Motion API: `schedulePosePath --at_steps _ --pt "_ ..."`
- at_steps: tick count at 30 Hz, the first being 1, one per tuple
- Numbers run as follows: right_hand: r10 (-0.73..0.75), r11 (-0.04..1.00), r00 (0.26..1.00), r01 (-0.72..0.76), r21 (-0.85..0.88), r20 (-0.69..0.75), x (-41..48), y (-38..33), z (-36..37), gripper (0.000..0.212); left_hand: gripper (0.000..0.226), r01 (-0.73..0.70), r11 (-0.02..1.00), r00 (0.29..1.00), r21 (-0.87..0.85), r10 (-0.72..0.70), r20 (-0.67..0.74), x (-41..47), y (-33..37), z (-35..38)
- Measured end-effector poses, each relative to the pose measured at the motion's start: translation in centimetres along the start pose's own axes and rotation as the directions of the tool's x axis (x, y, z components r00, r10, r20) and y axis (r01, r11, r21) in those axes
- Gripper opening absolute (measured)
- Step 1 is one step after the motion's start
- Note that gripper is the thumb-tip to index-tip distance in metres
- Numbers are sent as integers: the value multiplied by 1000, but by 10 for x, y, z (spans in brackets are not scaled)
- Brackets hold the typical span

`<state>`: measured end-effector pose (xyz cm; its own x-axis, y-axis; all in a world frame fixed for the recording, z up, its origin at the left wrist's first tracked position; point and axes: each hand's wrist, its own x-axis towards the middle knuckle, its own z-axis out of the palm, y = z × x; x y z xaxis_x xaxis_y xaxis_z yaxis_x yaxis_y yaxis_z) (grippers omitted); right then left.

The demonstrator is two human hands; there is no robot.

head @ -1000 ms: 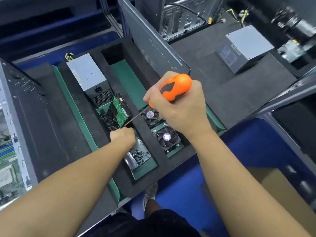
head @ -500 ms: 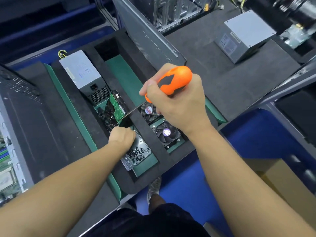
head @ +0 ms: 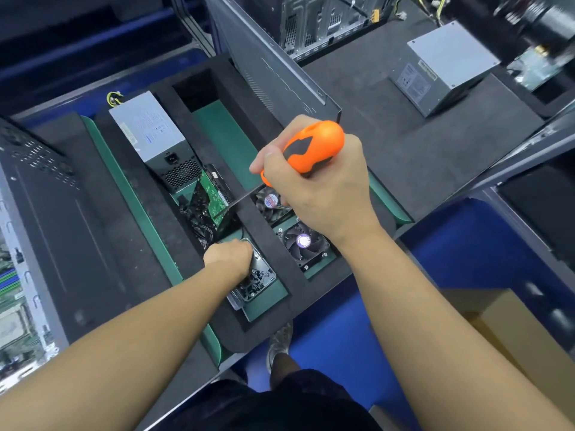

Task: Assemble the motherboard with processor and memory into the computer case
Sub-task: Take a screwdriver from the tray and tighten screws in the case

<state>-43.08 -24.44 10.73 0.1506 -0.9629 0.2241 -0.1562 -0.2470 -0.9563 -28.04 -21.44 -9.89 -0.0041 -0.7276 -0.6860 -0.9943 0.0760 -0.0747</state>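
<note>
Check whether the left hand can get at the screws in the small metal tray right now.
Probably yes: the left hand is down over the tray of screws, with nothing between them; its fingertips are hidden.

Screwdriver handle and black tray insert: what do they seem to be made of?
Screwdriver handle: probably moulded plastic, smooth orange with a soft sheen. Its black inlays may be rubber for grip.
Black tray insert: likely foam, with a matte surface that reflects almost no light and thick cut walls around the compartments.
</note>
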Motion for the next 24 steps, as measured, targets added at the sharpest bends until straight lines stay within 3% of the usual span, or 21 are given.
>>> schedulePosePath --at_steps 13,17,24 --pt "34 999 999 -34 -10 -29 -9 2 -7 20 34 70 994 994 88 -62 -85 5 9 6" --pt "33 999 999 -33 -4 -22 -9 2 -8 20 27 93 995 993 32 -91 -78 6 6 8" --pt "35 999 999 -35 -19 -4 -10 3 -7 20 33 107 994 989 10 -106 -99 7 8 8"
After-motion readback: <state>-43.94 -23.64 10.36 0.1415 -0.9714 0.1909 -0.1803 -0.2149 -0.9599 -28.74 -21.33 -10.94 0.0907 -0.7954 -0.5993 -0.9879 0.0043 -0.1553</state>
